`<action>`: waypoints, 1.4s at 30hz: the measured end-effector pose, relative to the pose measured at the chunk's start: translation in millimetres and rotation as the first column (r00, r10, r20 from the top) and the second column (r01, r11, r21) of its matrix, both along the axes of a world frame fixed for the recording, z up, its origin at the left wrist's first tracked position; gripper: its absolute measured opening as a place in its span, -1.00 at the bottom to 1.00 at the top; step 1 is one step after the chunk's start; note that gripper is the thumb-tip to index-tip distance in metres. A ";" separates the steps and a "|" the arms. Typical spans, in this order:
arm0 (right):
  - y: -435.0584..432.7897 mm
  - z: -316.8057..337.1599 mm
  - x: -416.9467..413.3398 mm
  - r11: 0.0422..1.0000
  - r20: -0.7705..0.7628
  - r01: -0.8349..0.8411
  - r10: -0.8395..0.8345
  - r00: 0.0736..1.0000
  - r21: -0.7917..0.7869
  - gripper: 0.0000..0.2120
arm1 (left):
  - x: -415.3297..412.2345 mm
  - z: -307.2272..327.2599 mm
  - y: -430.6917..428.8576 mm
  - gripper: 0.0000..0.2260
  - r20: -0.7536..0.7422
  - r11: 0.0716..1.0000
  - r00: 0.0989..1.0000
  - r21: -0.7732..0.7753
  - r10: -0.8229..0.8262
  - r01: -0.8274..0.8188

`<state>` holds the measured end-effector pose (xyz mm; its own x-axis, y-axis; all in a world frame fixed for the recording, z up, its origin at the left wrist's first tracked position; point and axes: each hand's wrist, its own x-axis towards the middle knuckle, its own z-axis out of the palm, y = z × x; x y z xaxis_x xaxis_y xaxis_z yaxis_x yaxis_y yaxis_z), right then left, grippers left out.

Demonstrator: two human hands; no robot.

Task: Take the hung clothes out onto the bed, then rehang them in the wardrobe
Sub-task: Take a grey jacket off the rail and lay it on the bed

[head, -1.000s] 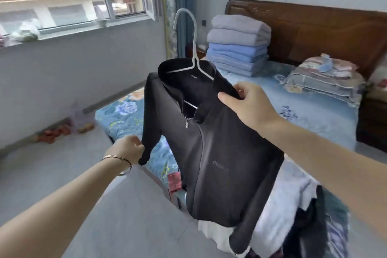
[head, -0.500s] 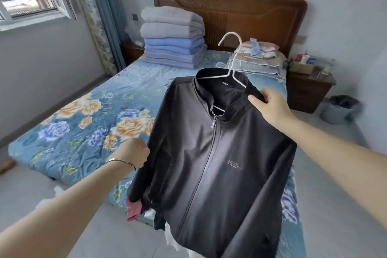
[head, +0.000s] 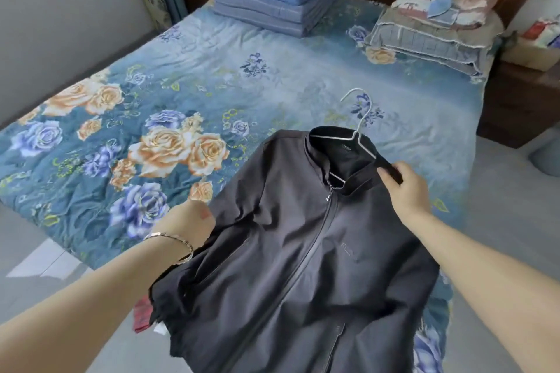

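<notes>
The dark jacket (head: 303, 236) was lower than a moment before and lay flatter, over the near corner of the bed (head: 212, 70). The hook of its white hanger (head: 359, 127) pointed at the headboard. The right hand (head: 406, 188) reached forward and pinched the jacket by the collar. The left hand (head: 188, 224) sat at the jacket's side, fingers hidden, so its grip could not be told. There was one jacket, one hanger, two hands and one bracelet (head: 169, 239).
</notes>
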<state>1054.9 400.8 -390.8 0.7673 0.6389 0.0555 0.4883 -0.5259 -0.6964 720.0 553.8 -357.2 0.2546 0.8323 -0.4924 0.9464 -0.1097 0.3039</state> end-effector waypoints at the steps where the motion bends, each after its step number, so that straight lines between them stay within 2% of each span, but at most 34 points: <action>1: 8.5 -7.2 14.0 1.000 -0.001 0.023 -0.023 1.000 -0.007 -0.71 | 8.7 -9.6 4.3 -0.83 -0.017 1.000 1.000 -0.007 -0.003 0.003; 5: 40.2 -36.6 70.3 0.992 0.030 0.112 -0.111 0.993 -0.053 -0.73 | 41.9 -35.2 13.7 -0.77 -0.109 0.998 0.993 -0.045 -0.044 0.039; 7: 49.5 -52.9 85.0 0.961 0.112 0.190 -0.170 0.979 -0.200 -0.65 | 48.0 -42.8 13.9 -0.79 -0.104 0.998 0.994 -0.052 -0.031 0.026; 9: 53.0 -67.4 81.5 0.915 0.188 0.196 -0.135 0.973 -0.353 -0.52 | 47.8 -46.7 9.9 -0.81 -0.069 0.998 0.998 -0.061 0.005 -0.009; 13: 57.5 -89.1 30.1 0.810 0.137 -0.059 0.170 0.976 -0.583 -0.41 | 33.8 -47.2 2.4 -0.81 -0.049 0.993 0.996 -0.089 0.077 -0.081; 16: 63.7 -90.0 -23.7 0.625 -0.078 -0.335 0.400 0.913 -0.705 -0.42 | 11.9 -40.4 0.5 -0.82 -0.027 0.988 0.992 -0.089 0.124 -0.126; 19: 74.9 -74.3 -79.6 0.364 -0.364 -0.612 0.555 0.748 -0.702 -0.57 | -21.4 -26.6 -1.7 -0.82 -0.050 0.983 0.985 -0.065 0.168 -0.171; 21: 84.7 -54.0 -119.6 0.290 -0.455 -0.703 0.592 0.665 -0.650 -0.62 | -48.2 -15.1 -4.8 -0.83 -0.072 0.979 0.978 -0.049 0.194 -0.198; 23: 94.2 -29.1 -165.1 0.236 -0.482 -0.756 0.647 0.591 -0.610 -0.65 | -78.2 -3.4 -11.3 -0.85 -0.086 0.974 0.971 -0.036 0.222 -0.226; 30: 104.6 67.7 -350.5 -0.016 -0.417 -0.806 0.861 0.290 -0.592 -0.80 | -217.3 62.7 -71.5 -0.81 -0.125 0.944 0.941 0.141 0.315 -0.298; 34: 80.6 129.8 -485.0 -0.108 -0.274 -0.800 0.959 0.073 -0.590 -0.79 | -328.2 108.5 -138.9 -0.82 -0.171 0.884 0.877 0.230 0.448 -0.407; 37: 42.8 171.4 -590.8 -0.172 -0.157 -0.823 0.982 -0.102 -0.542 -0.70 | -418.6 139.2 -205.2 -0.87 -0.144 0.803 0.803 0.275 0.578 -0.529; 42: -43.6 236.6 -756.3 -0.408 -0.065 -0.704 0.886 -0.460 -0.581 -0.68 | -557.1 184.8 -327.2 -0.83 -0.064 0.566 0.581 0.334 0.811 -0.754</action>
